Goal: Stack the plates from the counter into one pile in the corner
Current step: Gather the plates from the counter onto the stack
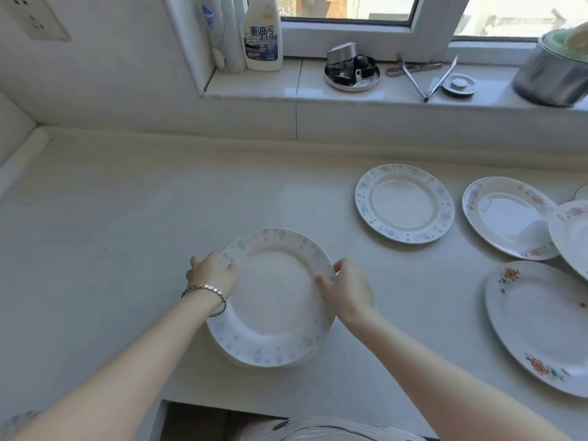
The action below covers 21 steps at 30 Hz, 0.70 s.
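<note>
Near plate (273, 300): glazed, rigid, breakable, likely slippery; possibly another beneath.
Grip: left hand (211, 272) and right hand (348, 289) clasp opposite rims.
Advice: hold both rims.

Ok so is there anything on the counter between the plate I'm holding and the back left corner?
Nothing visible. The blue-patterned plate is held by the left hand and right hand, and the counter between it and the back left corner is bare. The other plates all lie off to the right.
</note>
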Each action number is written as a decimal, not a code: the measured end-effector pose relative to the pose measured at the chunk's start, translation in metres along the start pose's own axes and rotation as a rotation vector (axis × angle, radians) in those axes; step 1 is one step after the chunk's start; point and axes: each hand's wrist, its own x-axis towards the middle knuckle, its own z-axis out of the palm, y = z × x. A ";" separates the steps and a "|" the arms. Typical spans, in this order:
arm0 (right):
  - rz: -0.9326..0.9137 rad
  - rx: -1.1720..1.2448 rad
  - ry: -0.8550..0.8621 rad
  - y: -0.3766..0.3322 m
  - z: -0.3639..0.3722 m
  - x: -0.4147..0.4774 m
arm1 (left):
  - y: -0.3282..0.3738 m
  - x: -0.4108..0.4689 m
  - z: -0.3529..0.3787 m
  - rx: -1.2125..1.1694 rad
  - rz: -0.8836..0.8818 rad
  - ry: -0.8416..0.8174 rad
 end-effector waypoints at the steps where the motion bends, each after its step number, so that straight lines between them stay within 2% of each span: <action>1: -0.011 -0.046 0.006 0.000 0.001 0.000 | 0.001 -0.001 0.001 0.030 -0.006 -0.014; 9: -0.114 -0.232 0.046 0.002 0.004 0.002 | 0.008 -0.002 0.014 0.130 -0.010 -0.047; 14: -0.131 -0.142 0.052 0.007 0.006 0.007 | 0.002 -0.001 0.020 0.081 0.054 -0.005; 16: -0.026 0.127 0.006 0.012 0.005 0.014 | -0.007 0.000 0.022 0.054 0.091 0.034; 19: 0.386 1.031 0.015 0.023 -0.014 0.042 | -0.020 0.002 0.028 -0.031 0.123 0.027; 21: 0.603 1.401 0.046 0.040 -0.033 0.070 | -0.024 0.004 0.031 -0.116 0.128 0.001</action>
